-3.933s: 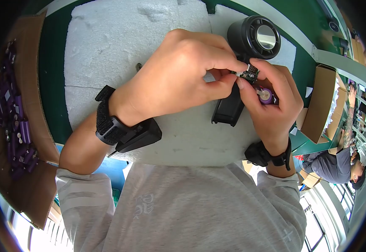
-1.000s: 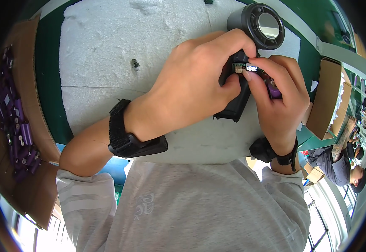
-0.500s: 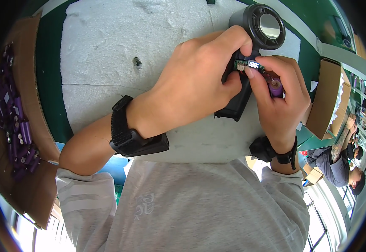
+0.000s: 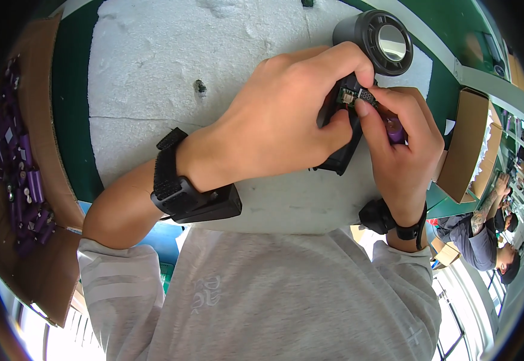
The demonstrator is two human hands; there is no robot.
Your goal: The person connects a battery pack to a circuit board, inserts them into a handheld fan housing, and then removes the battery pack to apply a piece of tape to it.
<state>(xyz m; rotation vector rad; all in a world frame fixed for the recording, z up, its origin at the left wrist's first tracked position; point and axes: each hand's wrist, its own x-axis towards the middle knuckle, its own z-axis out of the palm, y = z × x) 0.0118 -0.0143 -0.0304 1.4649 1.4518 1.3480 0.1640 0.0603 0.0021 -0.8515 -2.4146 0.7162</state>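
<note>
A black handheld fan with a round head and a mirror-like disc lies at the upper right of the foam, its handle slanting down toward me. Wrapped round that handle is my left hand, thumb on the near side. My right hand pinches a small circuit board with thumb and forefinger, holding it against the handle. The board has a little display, now dark. Under the right fingers a purple battery cell shows in part; whether the palm grips it I cannot tell.
White foam sheet covers much of the green table. At the left stands a cardboard box of purple battery cells. Another cardboard box is at the right. Farther right sits another person.
The fan and both hands have shifted slightly toward me and to the right. The lit digits on the board's display have gone dark.
</note>
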